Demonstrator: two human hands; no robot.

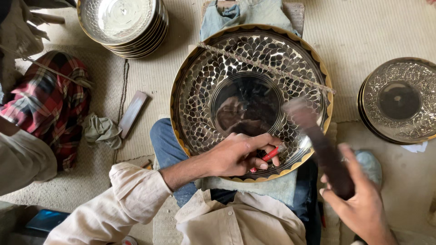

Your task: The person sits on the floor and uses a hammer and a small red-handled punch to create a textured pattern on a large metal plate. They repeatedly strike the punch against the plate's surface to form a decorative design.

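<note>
Right hand (pixel 359 206) grips one dark mallet (pixel 324 147), blurred. Left hand (pixel 240 154) pinches one red-handled tool (pixel 269 155) on one large embossed metal plate (pixel 204 77) in the lap. Beyond the plate: two plate stacks, upper left (pixel 122 22) and right (pixel 399 100).

The large engraved tray (pixel 204 81) fills the middle, with a twisted cord (pixel 268 68) stretched across its upper part, barring a low pass there. The left hand (pixel 236 156) rests on the tray's near rim, and the right hand (pixel 363 204) holds a dark mallet (pixel 324 152) over its right edge, closing that side. Left of the tray the floor mat (pixel 150 68) lies open between a small wooden block (pixel 132 113) and a stack of trays (pixel 122 25). Another stack (pixel 399 102) stands well apart on the right, with bare mat between.
</note>
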